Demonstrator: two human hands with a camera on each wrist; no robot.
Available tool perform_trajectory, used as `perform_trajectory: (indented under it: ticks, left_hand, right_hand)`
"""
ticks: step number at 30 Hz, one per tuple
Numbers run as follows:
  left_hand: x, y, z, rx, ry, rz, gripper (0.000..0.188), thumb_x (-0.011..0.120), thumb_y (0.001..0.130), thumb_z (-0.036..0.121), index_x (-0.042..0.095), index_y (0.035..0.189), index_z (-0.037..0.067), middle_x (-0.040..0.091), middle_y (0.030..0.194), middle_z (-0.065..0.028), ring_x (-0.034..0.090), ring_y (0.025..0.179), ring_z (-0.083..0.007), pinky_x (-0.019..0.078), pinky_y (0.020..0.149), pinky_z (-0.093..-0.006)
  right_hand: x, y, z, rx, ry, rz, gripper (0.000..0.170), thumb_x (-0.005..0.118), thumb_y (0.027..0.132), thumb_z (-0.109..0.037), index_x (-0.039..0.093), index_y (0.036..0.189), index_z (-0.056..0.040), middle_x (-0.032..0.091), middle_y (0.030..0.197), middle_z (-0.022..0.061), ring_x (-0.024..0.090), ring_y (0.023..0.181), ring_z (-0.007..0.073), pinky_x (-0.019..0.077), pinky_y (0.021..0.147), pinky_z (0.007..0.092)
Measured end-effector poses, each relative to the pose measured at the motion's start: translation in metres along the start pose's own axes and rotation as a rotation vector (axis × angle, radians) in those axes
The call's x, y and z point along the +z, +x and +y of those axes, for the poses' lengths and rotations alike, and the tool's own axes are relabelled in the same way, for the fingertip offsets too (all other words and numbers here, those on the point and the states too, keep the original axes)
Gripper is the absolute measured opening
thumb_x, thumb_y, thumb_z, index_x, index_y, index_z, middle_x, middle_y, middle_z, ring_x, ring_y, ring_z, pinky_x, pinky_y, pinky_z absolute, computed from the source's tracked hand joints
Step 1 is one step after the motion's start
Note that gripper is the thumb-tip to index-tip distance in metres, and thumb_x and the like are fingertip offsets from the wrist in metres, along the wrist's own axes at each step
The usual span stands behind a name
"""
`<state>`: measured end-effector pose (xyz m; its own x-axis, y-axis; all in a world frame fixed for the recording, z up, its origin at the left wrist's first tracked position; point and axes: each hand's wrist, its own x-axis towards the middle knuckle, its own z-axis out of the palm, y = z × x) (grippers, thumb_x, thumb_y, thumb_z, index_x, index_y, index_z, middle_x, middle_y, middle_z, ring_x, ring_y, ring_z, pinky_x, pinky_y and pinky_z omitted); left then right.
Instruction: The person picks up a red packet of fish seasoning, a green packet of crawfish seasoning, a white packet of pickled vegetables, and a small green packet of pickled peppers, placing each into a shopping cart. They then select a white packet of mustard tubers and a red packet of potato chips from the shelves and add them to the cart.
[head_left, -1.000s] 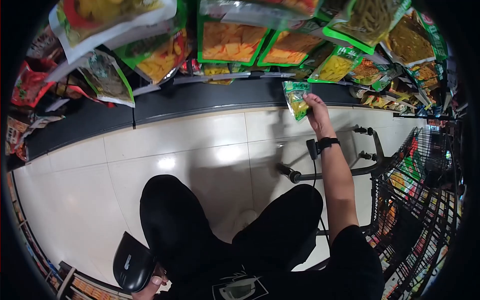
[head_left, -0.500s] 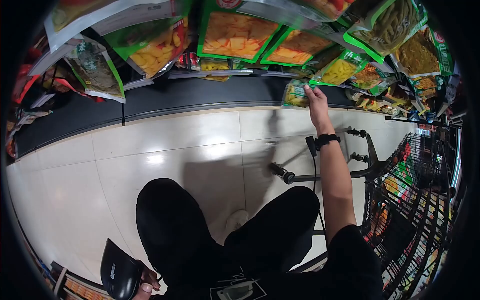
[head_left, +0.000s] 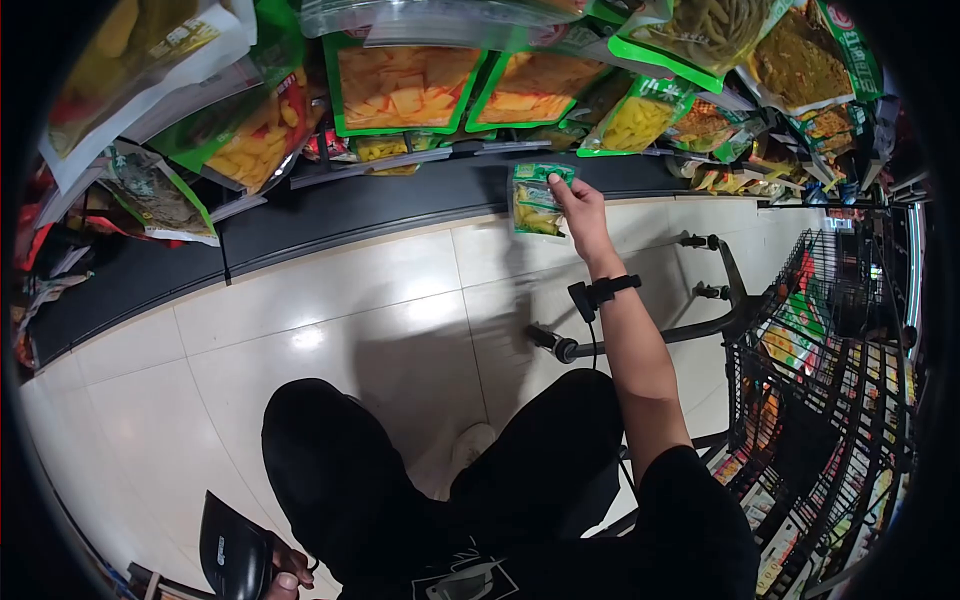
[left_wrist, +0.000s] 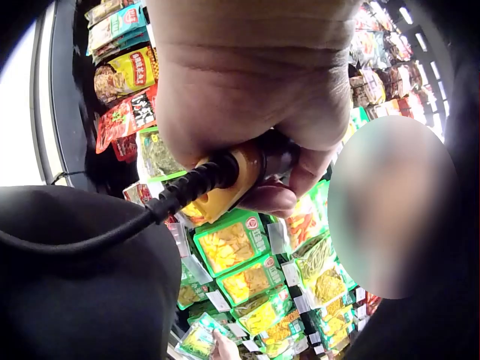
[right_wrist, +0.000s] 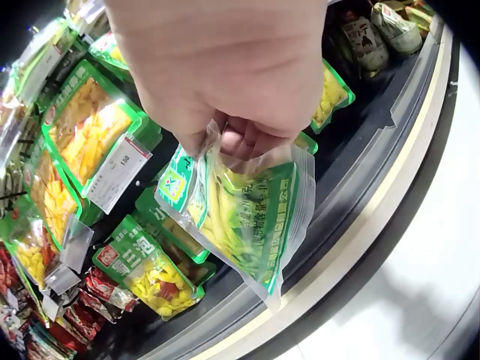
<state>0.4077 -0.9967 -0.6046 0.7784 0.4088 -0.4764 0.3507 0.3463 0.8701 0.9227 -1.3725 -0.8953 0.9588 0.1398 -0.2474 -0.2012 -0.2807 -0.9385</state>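
In the right wrist view the right hand (right_wrist: pixel 225 82) pinches the top edge of a clear and green packet (right_wrist: pixel 240 217) with yellow-green contents; the packet hangs over the dark shelf edge. The head view has the same packet (head_left: pixel 538 205) and right hand (head_left: pixel 584 222) in front of the bottom shelf. The left hand (head_left: pixel 288 575) holds a black scanner-like device (head_left: pixel 232 552) low at the left. The left wrist view gives the left hand (left_wrist: pixel 255 97) curled round its handle, a coiled cable (left_wrist: pixel 187 187) running from a yellow part.
Shelves of green-edged food packets (head_left: pixel 405 90) span the top. A black wire shopping cart (head_left: pixel 800 420) stands at the right, its wheeled frame (head_left: pixel 640 345) reaching over the pale tiled floor (head_left: pixel 330 300). A price tag (right_wrist: pixel 120 171) fronts the shelf.
The packet has turned more upright in the right hand and moved left in the head view, after tilting flatter half a second ago. The left hand still holds the device, now slightly lower.
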Motion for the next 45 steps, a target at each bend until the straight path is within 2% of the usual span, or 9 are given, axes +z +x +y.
perform_trajectory:
  ticks: [6,12,24,30,31,34,40,41,45]
  left_hand:
    - [0.003,0.002,0.000,-0.023,0.016,0.024,0.026,0.074,0.099,0.013,0.061,0.114,-0.003,0.063,0.092,-0.0129,0.059,0.071,-0.0176,0.0489,0.069,-0.0316]
    - [0.004,0.010,0.001,0.007,0.066,-0.006,0.027,0.073,0.099,0.018,0.061,0.112,-0.003,0.063,0.086,-0.0117,0.058,0.071,-0.0174,0.0483,0.069,-0.0318]
    - [0.015,0.011,0.001,0.011,0.000,0.009,0.027,0.072,0.100,0.015,0.059,0.115,-0.004,0.062,0.087,-0.0130,0.058,0.072,-0.0185,0.0472,0.068,-0.0312]
    - [0.009,0.009,-0.003,-0.029,0.052,-0.088,0.026,0.071,0.102,0.015,0.058,0.113,-0.004,0.061,0.089,-0.0137,0.058,0.071,-0.0193,0.0470,0.065,-0.0318]
    - [0.015,0.012,0.002,-0.059,0.080,-0.085,0.025,0.071,0.101,0.015,0.058,0.111,-0.003,0.061,0.089,-0.0132,0.058,0.072,-0.0188,0.0474,0.065,-0.0313]
    - [0.041,0.016,0.006,-0.043,0.084,-0.025,0.023,0.070,0.100,0.014,0.058,0.112,-0.001,0.059,0.089,-0.0105,0.057,0.072,-0.0173,0.0483,0.067,-0.0305]
    - [0.033,0.021,0.002,-0.280,0.262,-0.041,0.027,0.069,0.100,0.010,0.061,0.123,0.000,0.062,0.098,-0.0096,0.057,0.077,-0.0164,0.0482,0.073,-0.0304]
    - [0.035,0.024,0.004,-0.307,0.287,-0.060,0.026,0.070,0.100,0.011,0.062,0.123,0.001,0.063,0.099,-0.0094,0.057,0.078,-0.0160,0.0485,0.073,-0.0301]
    - [0.047,0.032,0.005,-0.383,0.367,-0.095,0.025,0.072,0.102,0.014,0.065,0.122,0.003,0.065,0.103,-0.0080,0.061,0.083,-0.0150,0.0502,0.071,-0.0286]
  right_hand:
    - [0.000,-0.007,0.005,0.051,0.042,-0.009,0.034,0.074,0.110,-0.033,0.079,0.097,-0.0025,0.070,0.087,-0.0042,0.056,0.078,0.0044,0.0484,0.073,0.0266]
    - [-0.002,-0.019,-0.006,0.174,0.189,-0.049,0.044,0.064,0.113,-0.046,0.078,0.114,-0.0044,0.077,0.105,0.0009,0.072,0.093,0.0108,0.0611,0.085,0.0330]
    - [-0.011,-0.018,0.001,0.231,0.419,-0.129,0.043,0.055,0.118,-0.044,0.069,0.133,-0.0057,0.077,0.124,0.0051,0.075,0.110,0.0160,0.0590,0.100,0.0354]
    - [-0.013,-0.021,0.025,0.338,0.256,0.022,0.046,0.059,0.114,-0.050,0.070,0.129,-0.0076,0.079,0.115,0.0040,0.077,0.093,0.0141,0.0628,0.075,0.0313]
    - [-0.005,-0.026,0.028,0.312,0.303,0.072,0.045,0.061,0.113,-0.052,0.071,0.124,-0.0095,0.077,0.106,-0.0001,0.067,0.070,0.0077,0.0509,0.056,0.0256]
    - [-0.005,-0.028,0.050,0.301,0.224,0.032,0.045,0.060,0.114,-0.053,0.070,0.123,-0.0103,0.073,0.099,-0.0026,0.061,0.066,0.0068,0.0482,0.054,0.0259]
    - [-0.004,-0.037,0.030,0.310,0.330,-0.054,0.043,0.058,0.115,-0.052,0.068,0.124,-0.0112,0.070,0.096,-0.0033,0.061,0.075,0.0060,0.0513,0.067,0.0257]
    - [-0.005,-0.042,0.021,0.320,0.396,-0.068,0.041,0.056,0.117,-0.049,0.067,0.124,-0.0104,0.071,0.100,-0.0020,0.065,0.085,0.0063,0.0560,0.080,0.0276]
    - [-0.013,-0.043,0.024,0.277,0.485,-0.177,0.041,0.051,0.119,-0.045,0.065,0.126,-0.0069,0.075,0.108,0.0018,0.072,0.094,0.0101,0.0611,0.095,0.0317]
